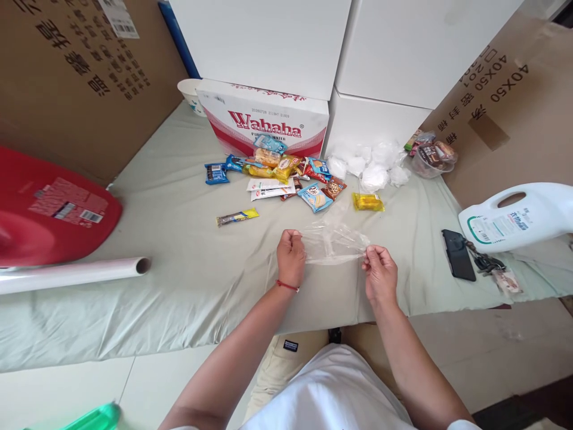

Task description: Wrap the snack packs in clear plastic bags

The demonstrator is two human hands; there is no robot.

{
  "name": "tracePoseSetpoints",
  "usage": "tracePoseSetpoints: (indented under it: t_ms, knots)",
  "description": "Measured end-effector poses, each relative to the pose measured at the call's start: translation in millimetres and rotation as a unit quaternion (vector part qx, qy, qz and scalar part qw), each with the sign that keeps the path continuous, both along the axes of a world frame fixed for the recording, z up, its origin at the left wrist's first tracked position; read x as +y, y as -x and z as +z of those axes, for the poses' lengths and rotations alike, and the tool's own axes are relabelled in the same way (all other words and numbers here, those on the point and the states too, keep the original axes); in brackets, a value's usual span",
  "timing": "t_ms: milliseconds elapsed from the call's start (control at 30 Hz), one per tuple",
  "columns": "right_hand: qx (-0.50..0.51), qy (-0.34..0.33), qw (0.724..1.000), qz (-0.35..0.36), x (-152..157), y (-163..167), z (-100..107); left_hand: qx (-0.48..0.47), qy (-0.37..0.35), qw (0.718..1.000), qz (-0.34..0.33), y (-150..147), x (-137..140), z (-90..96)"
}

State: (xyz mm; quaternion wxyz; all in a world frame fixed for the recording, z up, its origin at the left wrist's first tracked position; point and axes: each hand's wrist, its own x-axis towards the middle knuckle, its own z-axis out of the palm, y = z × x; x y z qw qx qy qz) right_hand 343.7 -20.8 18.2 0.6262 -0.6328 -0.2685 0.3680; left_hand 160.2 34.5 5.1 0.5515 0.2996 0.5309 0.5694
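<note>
A clear plastic bag (333,243) is stretched flat between my two hands, low over the cloth-covered table. My left hand (290,255) is closed in a pinch on the bag's left end, a red cord around the wrist. On the right end, the thumb and fingers of my right hand (380,272) pinch the plastic. Beyond the bag lies a pile of wrapped snacks (286,167), with a yellow-wrapped snack (367,202) to its right and a slim yellow-and-grey packet (237,217) nearer on the left. Several white bundled bags (373,167) sit right of the pile.
A Wahaha carton (268,119) and white boxes (380,54) stand at the back. On the left are a red jug (54,209) and a white roll (76,275). A snack tub (433,158), white detergent bottle (519,215), black phone (458,255) and keys (486,261) lie right.
</note>
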Motion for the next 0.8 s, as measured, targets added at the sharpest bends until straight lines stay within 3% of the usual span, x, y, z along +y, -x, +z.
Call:
tracePoseSetpoints:
  t_ms: [167,267,333,467,533,667,800]
  knots:
    - [-0.158,0.119,0.974,0.11,-22.5,-30.6,1.7,0.114,-0.008,0.993,-0.002,10.9,-3.1,-3.8]
    - [-0.288,0.081,0.95,0.089,-12.8,-41.5,17.3,0.189,-0.026,0.981,-0.025,7.8,-8.0,-5.3]
    - [-0.331,0.059,0.933,0.128,4.7,-40.2,28.4,0.204,-0.04,0.977,-0.038,3.3,-11.8,-4.3]
    - [-0.292,0.093,0.9,0.311,45.2,-19.6,33.7,0.214,-0.068,0.972,-0.065,-1.3,-20.2,0.8]
    - [-0.223,0.102,0.907,0.343,58.8,-5.6,28.7,0.238,-0.075,0.965,-0.079,1.4,-24.6,3.2]
    - [-0.172,0.081,0.933,0.306,67.0,18.5,20.6,0.373,-0.043,0.923,-0.088,12.8,-31.5,8.7]
    - [-0.304,0.044,0.902,0.304,61.8,39.5,24.1,0.503,-0.082,0.86,-0.042,18.4,-31.2,22.0]
